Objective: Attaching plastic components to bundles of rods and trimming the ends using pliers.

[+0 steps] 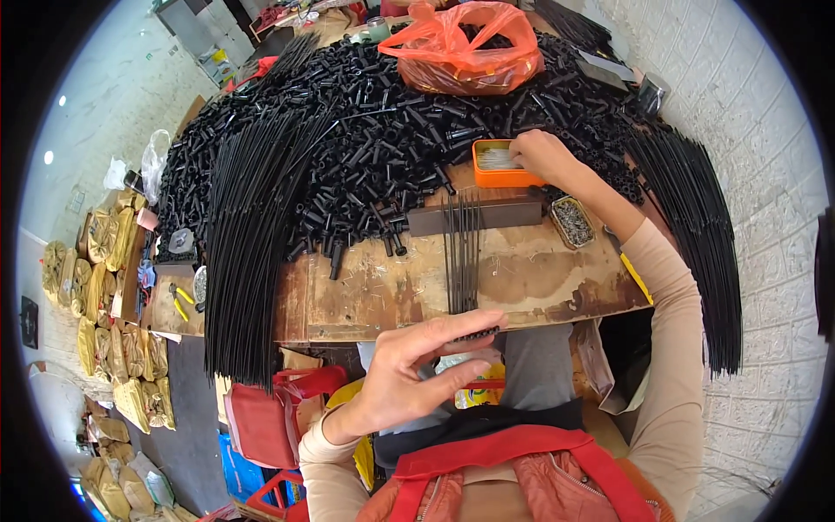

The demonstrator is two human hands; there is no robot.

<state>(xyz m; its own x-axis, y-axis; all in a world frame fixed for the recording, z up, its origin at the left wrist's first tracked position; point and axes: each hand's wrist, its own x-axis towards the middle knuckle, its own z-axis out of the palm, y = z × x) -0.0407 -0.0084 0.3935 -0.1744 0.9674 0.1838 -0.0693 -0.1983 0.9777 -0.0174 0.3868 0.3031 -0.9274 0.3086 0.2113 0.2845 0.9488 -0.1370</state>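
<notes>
Spanning the middle of the view, a worn wooden worktable (365,296) shows dark stains and peeled patches along its near edge. A large heap of short black tubes (357,165) covers its far portion, and a translucent red plastic bag (470,74) sits on the heap. Long bundles of black rods overhang the table on both sides: a left bundle (248,261) and a right bundle (696,244). A white brick-patterned wall (757,183) bounds the right side; gold-wrapped packages (135,357) are stacked at left, beyond a dark floor (193,391) and a red chair (261,422).

The left hand (417,361) grasps a row of thin black rods (462,261) at their near ends, in front of the table edge; the thumb stands apart. The rods extend away across a grey-brown bar (513,215). The right hand (544,157) reaches into an orange box (507,178) containing thin pale pieces (496,159). Beside it stands a tin of small parts (572,223).

The right fingertips are hidden in the box; whether they grip anything cannot be determined. The left fingers cover part of the rods. A yellow object (637,278) is partly concealed by the right sleeve (665,270). Contents of the red bag are indistinct.
</notes>
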